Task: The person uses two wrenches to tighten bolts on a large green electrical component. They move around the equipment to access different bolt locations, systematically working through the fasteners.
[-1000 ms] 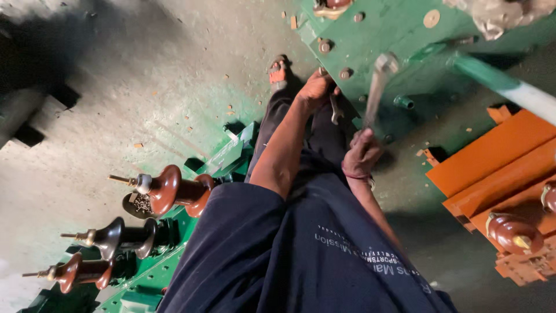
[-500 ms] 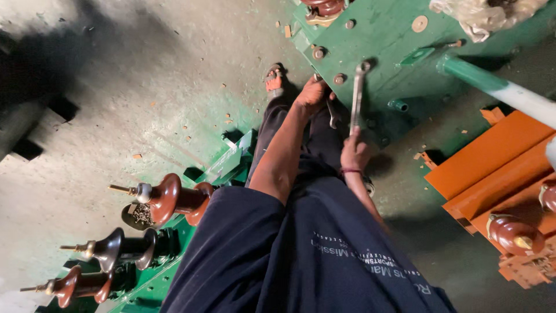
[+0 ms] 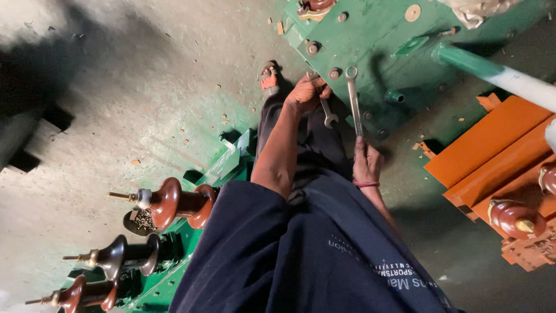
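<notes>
View down from my head camera, largest item first.

Green metal tank lid (image 3: 452,29), tilted on the concrete floor (image 3: 145,87), with stacked orange panels (image 3: 492,139) just beside it.

My left hand (image 3: 307,93) is closed around a short spanner (image 3: 328,114) at the lid's edge; whether its head sits on a bolt I cannot tell. My right hand (image 3: 366,165) grips the lower end of a long ring spanner (image 3: 353,98), whose ring lies just beside a bolt (image 3: 335,73) and not over it.

Risk, as I judge it: either spanner could slip off a bolt under load, driving my knuckles into the lid edge. The cause would be a poorly seated head or an awkward reach. My sandalled foot (image 3: 269,78) stands near the lid, below any dropped tool.

Counts:
- Spanners: two.
- Brown insulators: three at left, the nearest insulator (image 3: 168,203) largest, and at least two at right.
- Bolts near my hands: three clearly visible.
</notes>
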